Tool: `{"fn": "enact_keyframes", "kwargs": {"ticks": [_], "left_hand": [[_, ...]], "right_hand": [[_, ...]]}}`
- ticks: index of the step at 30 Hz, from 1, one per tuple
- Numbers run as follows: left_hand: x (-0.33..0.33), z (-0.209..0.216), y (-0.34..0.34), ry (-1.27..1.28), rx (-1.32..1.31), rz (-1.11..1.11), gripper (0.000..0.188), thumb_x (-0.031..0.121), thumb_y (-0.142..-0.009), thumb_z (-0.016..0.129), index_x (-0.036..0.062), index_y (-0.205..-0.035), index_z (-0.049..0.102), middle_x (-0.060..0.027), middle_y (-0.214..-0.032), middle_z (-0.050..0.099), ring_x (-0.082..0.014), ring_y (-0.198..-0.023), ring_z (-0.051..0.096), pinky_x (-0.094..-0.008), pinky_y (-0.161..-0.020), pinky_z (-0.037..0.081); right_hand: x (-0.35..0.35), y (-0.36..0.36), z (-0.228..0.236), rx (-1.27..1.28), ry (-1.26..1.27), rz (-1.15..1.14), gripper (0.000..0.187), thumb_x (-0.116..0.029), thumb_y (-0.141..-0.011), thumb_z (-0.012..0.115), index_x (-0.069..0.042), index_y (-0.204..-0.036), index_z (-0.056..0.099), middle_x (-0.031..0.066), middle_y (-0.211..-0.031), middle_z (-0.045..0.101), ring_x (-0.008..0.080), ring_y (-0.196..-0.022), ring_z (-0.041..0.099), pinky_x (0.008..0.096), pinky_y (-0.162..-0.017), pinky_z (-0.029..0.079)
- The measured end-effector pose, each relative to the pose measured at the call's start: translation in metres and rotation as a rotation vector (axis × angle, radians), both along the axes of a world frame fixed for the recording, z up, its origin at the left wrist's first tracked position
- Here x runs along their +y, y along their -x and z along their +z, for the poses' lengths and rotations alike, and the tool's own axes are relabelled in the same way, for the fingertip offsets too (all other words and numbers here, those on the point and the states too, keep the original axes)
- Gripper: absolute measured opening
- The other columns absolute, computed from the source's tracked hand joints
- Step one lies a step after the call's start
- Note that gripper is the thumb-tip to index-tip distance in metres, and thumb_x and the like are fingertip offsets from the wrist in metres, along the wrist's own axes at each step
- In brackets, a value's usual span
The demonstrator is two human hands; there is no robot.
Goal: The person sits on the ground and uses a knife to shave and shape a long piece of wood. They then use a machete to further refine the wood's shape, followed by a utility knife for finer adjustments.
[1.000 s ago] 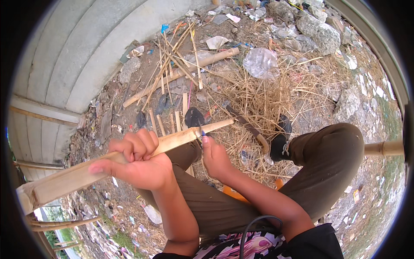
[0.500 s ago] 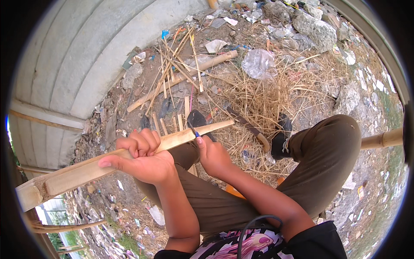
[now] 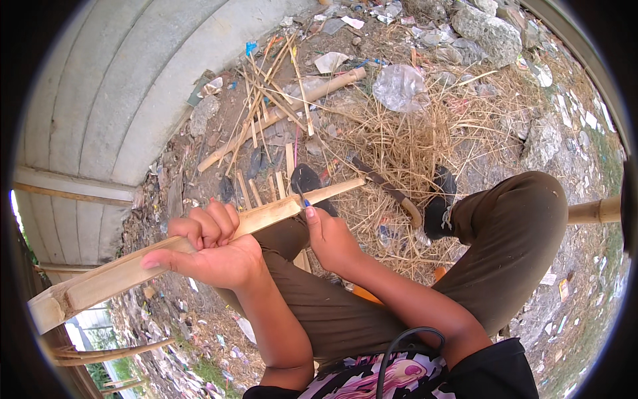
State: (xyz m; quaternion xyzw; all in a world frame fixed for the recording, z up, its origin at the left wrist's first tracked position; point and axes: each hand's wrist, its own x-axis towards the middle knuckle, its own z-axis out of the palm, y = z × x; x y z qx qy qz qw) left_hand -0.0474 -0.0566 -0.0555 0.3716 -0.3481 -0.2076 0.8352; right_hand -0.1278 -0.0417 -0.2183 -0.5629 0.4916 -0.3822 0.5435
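Observation:
A long split bamboo piece (image 3: 109, 278) slants across my lap, thick at the lower left and narrow toward its far right tip. My left hand (image 3: 209, 243) is closed round its middle, thumb along the near side and fingers curled over the far side. In my right hand (image 3: 330, 239) is a small knife (image 3: 306, 202) with a blue part at the handle. Its thin blade lies across the bamboo, a little short of the narrow end. Most of the knife's handle is hidden in my fist.
Beyond my feet lie several thin bamboo strips (image 3: 258, 93) and a bamboo pole (image 3: 279, 118). A machete (image 3: 389, 188) with a wooden handle rests on dry straw (image 3: 419, 143) near my right shoe (image 3: 439, 203). Rubble (image 3: 488, 36) and litter cover the far ground; a concrete wall (image 3: 133, 86) stands left.
My left hand has shifted slightly left along the bamboo, toward its thick end. My right hand keeps the knife blade at about the same spot on the bamboo. The view has tilted a little.

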Motion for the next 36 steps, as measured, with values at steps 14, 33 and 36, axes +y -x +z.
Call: {"fn": "enact_keyframes", "kwargs": {"ticks": [14, 33, 36], "left_hand": [[0.002, -0.005, -0.001, 0.040, -0.073, -0.170, 0.070, 0.082, -0.091, 0.030, 0.0173, -0.064, 0.023, 0.0037, -0.050, 0.017, -0.0098, -0.048, 0.011, -0.0272, -0.047, 0.010], [0.005, -0.006, 0.009, 0.072, -0.115, -0.245, 0.071, 0.081, -0.091, 0.032, 0.0165, -0.063, 0.025, 0.0030, -0.049, 0.020, -0.0090, -0.045, 0.011, -0.0277, -0.045, 0.009], [0.004, -0.006, 0.013, 0.081, -0.137, -0.278, 0.072, 0.081, -0.091, 0.034, 0.0159, -0.063, 0.025, 0.0030, -0.049, 0.021, -0.0087, -0.044, 0.011, -0.0277, -0.045, 0.009]], "right_hand": [[-0.014, 0.012, -0.020, 0.286, -0.166, -0.007, 0.059, -0.043, -0.108, 0.028, 0.004, -0.096, 0.062, 0.0315, -0.081, 0.065, 0.0506, -0.081, 0.063, 0.0580, -0.075, 0.050], [-0.036, 0.021, -0.073, 0.354, -0.238, -0.027, 0.061, -0.047, -0.107, 0.026, 0.001, -0.101, 0.063, 0.0293, -0.090, 0.068, 0.0478, -0.091, 0.066, 0.0576, -0.083, 0.051], [-0.032, 0.026, -0.079, 0.418, -0.227, -0.011, 0.061, -0.047, -0.107, 0.026, 0.000, -0.102, 0.064, 0.0291, -0.091, 0.068, 0.0478, -0.092, 0.066, 0.0572, -0.084, 0.050]]}}
